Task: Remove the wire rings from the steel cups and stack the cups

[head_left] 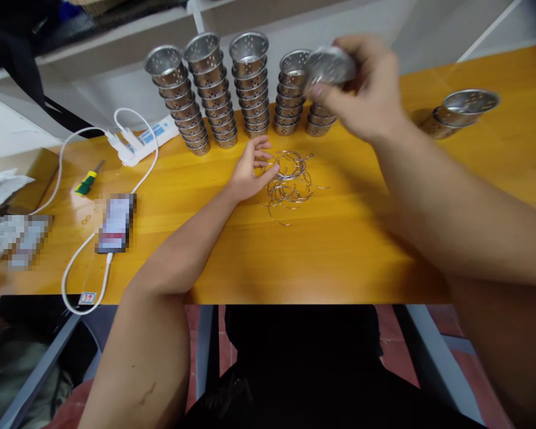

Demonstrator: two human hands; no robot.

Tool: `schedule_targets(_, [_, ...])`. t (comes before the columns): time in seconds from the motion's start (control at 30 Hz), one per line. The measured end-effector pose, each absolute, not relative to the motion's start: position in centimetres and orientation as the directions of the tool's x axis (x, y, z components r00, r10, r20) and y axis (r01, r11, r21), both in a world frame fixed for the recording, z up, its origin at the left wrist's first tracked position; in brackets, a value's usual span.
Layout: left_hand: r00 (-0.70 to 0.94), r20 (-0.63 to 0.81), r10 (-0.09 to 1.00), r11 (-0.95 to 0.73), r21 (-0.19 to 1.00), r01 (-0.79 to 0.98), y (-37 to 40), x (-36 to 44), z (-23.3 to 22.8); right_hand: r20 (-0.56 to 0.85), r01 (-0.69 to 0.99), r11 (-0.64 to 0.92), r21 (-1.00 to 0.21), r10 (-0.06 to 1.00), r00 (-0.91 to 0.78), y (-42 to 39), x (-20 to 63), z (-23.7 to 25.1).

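Note:
Between the thumb and fingers of my right hand (370, 83) is a perforated metal cup (329, 67), blurred by motion. It is held over the rightmost stack of cups (320, 122), partly covering that stack. My left hand (252, 168) rests on the table with its fingers apart and nothing in it. Its thumb touches or nearly touches a loose tangle of thin wire rings (290, 179). Behind it stand several tall stacks of the same perforated cups, among them a left stack (185, 110), a middle stack (251, 83) and a shorter stack (289, 98).
Two nested cups (462, 110) lie tilted at the right. On the left are a white power strip (149, 140) with cables, a green-yellow screwdriver (87, 182), a plugged-in phone (116, 223) and a cardboard box (36, 176). A wall panel runs behind the wooden table (321, 262).

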State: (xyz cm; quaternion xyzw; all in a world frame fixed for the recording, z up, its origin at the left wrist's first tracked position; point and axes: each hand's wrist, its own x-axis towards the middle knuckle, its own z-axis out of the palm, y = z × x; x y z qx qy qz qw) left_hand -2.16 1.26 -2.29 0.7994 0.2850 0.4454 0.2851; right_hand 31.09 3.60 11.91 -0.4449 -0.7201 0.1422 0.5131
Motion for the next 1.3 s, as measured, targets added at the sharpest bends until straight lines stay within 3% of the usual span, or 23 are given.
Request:
schedule_targets(0.07, [0.42,0.549,0.723,-0.668,0.711,0.221,1.3,-2.2,-2.0,0.496,0.536,0.575,-0.618,0.814,-0.301,-0.4,28.5,11.7])
schedule_targets(0.17, [0.422,0.535,0.732,-0.658,0.716,0.234,1.2,-2.4,-1.6,0.355,0.545,0.562,-0.623,0.823,-0.443,-4.5,24.8,10.4])
schedule_targets(0.3, [0.411,0.544,0.732,-0.657,0.722,0.216,1.3,-2.5,-1.5,0.324,0.507,0.55,-0.664,0.822,-0.468,-5.3,23.0,9.4])
schedule_targets(0.43, [0.335,0.52,0.786,-0.604,0.761,0.236,2.1,-2.3,-1.7,0.236,0.546,0.444,-0.71,0.882,-0.409,-3.9,25.1,9.6])
schedule_targets(0.6, [0.245,0.541,0.804,-0.592,0.763,0.259,3.4,-2.7,-2.3,0.044,0.684,0.509,-0.523,0.818,-0.574,-2.6,27.8,8.4])
schedule_targets(0.7, [0.25,0.543,0.802,-0.595,0.76,0.26,3.6,-2.9,-2.5,0.035,0.734,0.534,-0.42,0.818,-0.574,-2.7,27.7,7.7])
schedule_targets(0.93, [0.291,0.554,0.78,-0.621,0.744,0.246,3.4,-3.0,-2.5,0.073,0.727,0.572,-0.379,0.802,-0.593,-3.2,27.1,8.2])
schedule_targets(1.17, [0.255,0.535,0.806,-0.586,0.783,0.209,3.4,-2.7,-2.6,0.095,0.66,0.561,-0.501,0.793,-0.602,-2.5,28.7,9.7])
schedule_targets(1.3, [0.279,0.527,0.803,-0.583,0.792,0.181,3.4,-2.7,-2.7,0.101,0.664,0.485,-0.569,0.842,-0.529,-2.9,29.3,11.2])
